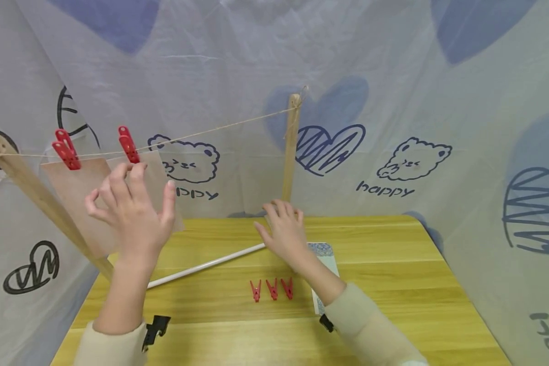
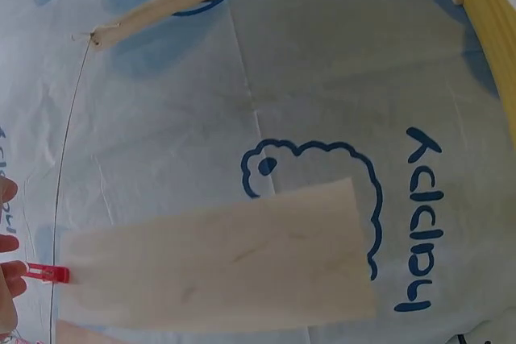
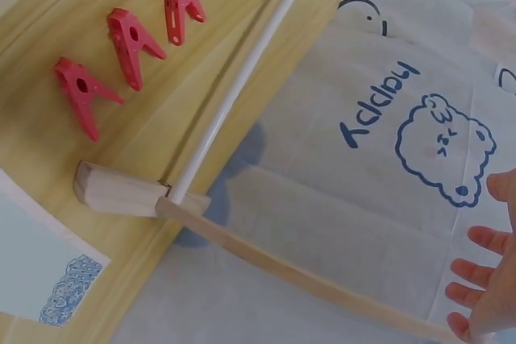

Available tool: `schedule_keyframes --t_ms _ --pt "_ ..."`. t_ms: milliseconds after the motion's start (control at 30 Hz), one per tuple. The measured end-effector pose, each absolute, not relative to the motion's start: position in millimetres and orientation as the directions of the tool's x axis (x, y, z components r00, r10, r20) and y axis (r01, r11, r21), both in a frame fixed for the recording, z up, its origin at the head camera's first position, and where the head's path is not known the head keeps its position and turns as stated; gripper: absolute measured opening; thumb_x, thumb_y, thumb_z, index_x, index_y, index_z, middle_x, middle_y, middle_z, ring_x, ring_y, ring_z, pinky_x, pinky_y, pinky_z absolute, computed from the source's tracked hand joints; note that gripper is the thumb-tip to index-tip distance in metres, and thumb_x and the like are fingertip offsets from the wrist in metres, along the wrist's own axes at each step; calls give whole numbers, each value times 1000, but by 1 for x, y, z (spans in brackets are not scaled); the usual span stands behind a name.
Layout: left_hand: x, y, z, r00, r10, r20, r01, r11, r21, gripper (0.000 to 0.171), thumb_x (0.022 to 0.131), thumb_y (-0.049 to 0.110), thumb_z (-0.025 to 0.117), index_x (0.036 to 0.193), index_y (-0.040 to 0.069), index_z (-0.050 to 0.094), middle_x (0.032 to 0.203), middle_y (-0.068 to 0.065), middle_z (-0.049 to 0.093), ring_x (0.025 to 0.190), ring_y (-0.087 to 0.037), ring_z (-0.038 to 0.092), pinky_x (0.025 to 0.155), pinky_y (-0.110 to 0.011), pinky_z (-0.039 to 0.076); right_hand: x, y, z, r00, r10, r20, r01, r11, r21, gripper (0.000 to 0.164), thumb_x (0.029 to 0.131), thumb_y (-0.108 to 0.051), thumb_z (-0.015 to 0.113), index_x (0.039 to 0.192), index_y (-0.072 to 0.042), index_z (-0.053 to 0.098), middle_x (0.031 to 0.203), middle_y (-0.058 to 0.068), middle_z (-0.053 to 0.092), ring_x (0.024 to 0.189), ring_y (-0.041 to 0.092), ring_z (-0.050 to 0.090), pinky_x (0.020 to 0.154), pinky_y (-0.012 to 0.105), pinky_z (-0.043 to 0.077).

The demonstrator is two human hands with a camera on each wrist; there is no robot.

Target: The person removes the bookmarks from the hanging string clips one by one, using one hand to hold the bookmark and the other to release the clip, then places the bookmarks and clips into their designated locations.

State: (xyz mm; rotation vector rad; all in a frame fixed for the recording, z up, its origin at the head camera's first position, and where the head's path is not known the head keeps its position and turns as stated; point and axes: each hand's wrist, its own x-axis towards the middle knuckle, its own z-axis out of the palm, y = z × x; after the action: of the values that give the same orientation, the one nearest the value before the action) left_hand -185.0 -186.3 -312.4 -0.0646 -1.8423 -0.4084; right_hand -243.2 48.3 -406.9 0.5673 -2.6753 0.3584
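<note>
My left hand (image 1: 139, 216) is raised at the string (image 1: 229, 125), fingers spread and bent. Its fingertips overlap the lower end of a red clothespin (image 1: 127, 144) in the head view; in the left wrist view they are beside that clothespin's handles (image 2: 50, 273). This clothespin holds a pale sheet of paper (image 2: 218, 259) on the string. Another red clothespin (image 1: 66, 150) holds a second sheet (image 1: 75, 195) further left. With fingers loosely spread and nothing in them, my right hand (image 1: 284, 231) is in front of the right wooden post (image 1: 290, 152).
Three red clothespins (image 1: 272, 290) lie in a row on the wooden table (image 1: 384, 284). To their right is a card with a blue patterned border (image 1: 321, 249), partly behind my right forearm. A white rod (image 1: 206, 265) runs between the right post and the left post (image 1: 50, 203).
</note>
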Motion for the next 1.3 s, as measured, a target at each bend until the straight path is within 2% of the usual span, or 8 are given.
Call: schedule_keyframes --t_ms 400,700,900,1100,1300 --pt "-190 -199 -295 -253 -158 955 260 939 224 43 85 36 46 110 1 48 113 -19 43 102 -36 34 94 -52 7 -246 36 -404 -835 -362 414 -451 881 -139 46 91 -48 44 127 -18 47 133 7 43 123 23 35 98 48 27" --pt "-190 -212 -279 -261 -142 955 180 965 193 46 87 41 44 111 2 48 116 -18 44 103 -36 35 95 -50 10 -247 23 -395 -802 -391 451 -477 874 -91 46 93 -49 40 127 -19 46 134 7 42 124 23 36 97 47 29" --pt "-194 -218 -268 -249 -128 960 206 961 182 49 88 45 41 110 1 48 116 -18 43 105 -36 33 97 -49 6 -247 13 -388 -790 -404 462 -494 865 -88 46 93 -49 38 128 -20 46 135 6 41 125 22 35 97 46 27" --pt "-196 -225 -261 -271 -86 959 225 963 149 48 89 44 41 110 1 48 116 -20 42 105 -38 32 96 -49 4 -248 2 -382 -780 -418 466 -509 857 -84 45 93 -48 40 129 -22 44 135 5 40 125 21 34 97 46 27" --pt "-197 -233 -257 -334 -23 942 228 968 105 50 90 45 41 114 2 48 118 -19 41 106 -37 29 96 -50 4 -249 -8 -377 -774 -435 459 -524 848 -81 45 94 -48 39 130 -22 42 136 5 38 126 21 33 98 46 27"
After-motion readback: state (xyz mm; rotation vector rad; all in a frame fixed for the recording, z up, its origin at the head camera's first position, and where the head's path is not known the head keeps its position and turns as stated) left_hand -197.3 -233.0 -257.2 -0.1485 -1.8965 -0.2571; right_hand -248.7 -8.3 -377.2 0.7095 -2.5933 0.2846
